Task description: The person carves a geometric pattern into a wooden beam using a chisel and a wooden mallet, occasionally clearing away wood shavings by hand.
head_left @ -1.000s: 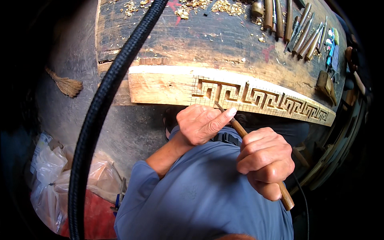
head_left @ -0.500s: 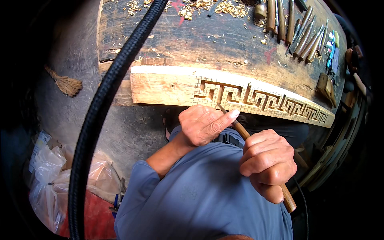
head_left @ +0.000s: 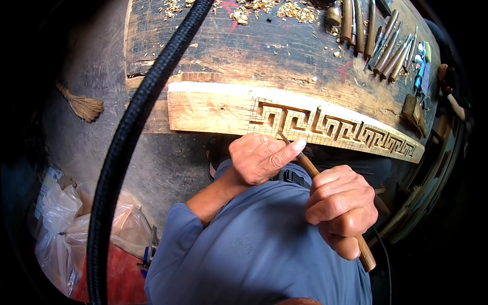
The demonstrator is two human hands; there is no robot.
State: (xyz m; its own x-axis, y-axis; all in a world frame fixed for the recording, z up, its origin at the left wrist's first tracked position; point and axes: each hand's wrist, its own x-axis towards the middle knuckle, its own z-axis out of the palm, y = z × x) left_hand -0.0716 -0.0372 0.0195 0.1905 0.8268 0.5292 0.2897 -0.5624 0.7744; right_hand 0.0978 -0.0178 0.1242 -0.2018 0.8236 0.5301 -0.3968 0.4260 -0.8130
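A long pale wooden board (head_left: 198, 109) lies along the bench's near edge. Its face bears pencilled grid lines and a carved key-pattern fret (head_left: 338, 126) from the middle to the right end. My right hand (head_left: 341, 206) is wrapped round the wooden handle of a carving chisel (head_left: 308, 165), whose butt sticks out below the fist. Against the board's lower edge rests my left hand (head_left: 262, 158), closed about the chisel's metal shank, thumb stretched along it. The chisel slants up to the left, its tip at the board's face below the fret; the cutting edge is too small to make out.
Several wooden-handled carving tools (head_left: 389, 51) lie at the back right of the bench (head_left: 239, 56). Wood shavings (head_left: 300, 12) are scattered at the back. A wooden mallet-like block (head_left: 414, 114) sits near the right edge. On the floor are a small broom (head_left: 84, 104) and plastic bags (head_left: 61, 218).
Both hands and the chisel keep nearly the same pose. The whole view has shifted very slightly; no new cut shows.
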